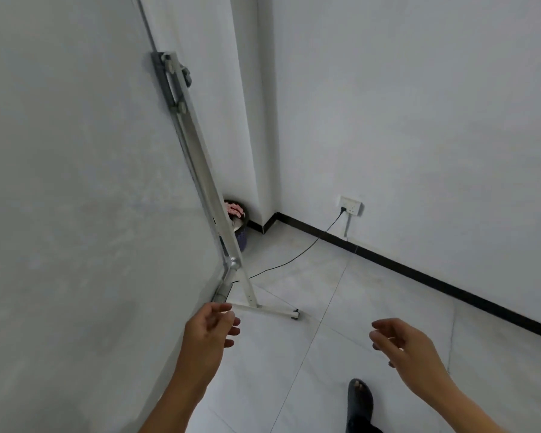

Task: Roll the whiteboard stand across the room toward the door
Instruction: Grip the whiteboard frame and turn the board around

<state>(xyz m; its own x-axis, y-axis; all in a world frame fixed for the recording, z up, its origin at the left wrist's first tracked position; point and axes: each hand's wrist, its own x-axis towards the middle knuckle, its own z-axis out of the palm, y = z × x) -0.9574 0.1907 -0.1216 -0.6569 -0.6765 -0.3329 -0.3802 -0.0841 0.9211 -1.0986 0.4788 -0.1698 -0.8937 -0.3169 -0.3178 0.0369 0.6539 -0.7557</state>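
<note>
— What have you got hold of right now?

— Nothing. My left hand (211, 328) is open, fingers loosely curled, and my right hand (398, 345) is open too, both hanging in the air over the tiled floor (341, 307).

— And the whiteboard stand?

— The whiteboard stand (200, 157) rises just ahead of and above my left hand. The board face fills everything to that hand's left; the upright post slants up and away from my fingertips. Its foot bar with a caster (295, 314) lies just beyond the left hand, toward the right one, which is well apart from the frame.

— How do you expect it to handle?

— Stiff metal tubing, a tall broad panel, so I'd judge it top-heavy and wobbly rather than truly heavy. It should roll easily on the smooth tiles. I'd take the post around mid-height, above my left hand, and steady the board's edge with my right.

— Anything in the way?

— A black cable (294, 257) runs along the floor beyond the foot; a caster could catch it.
</note>
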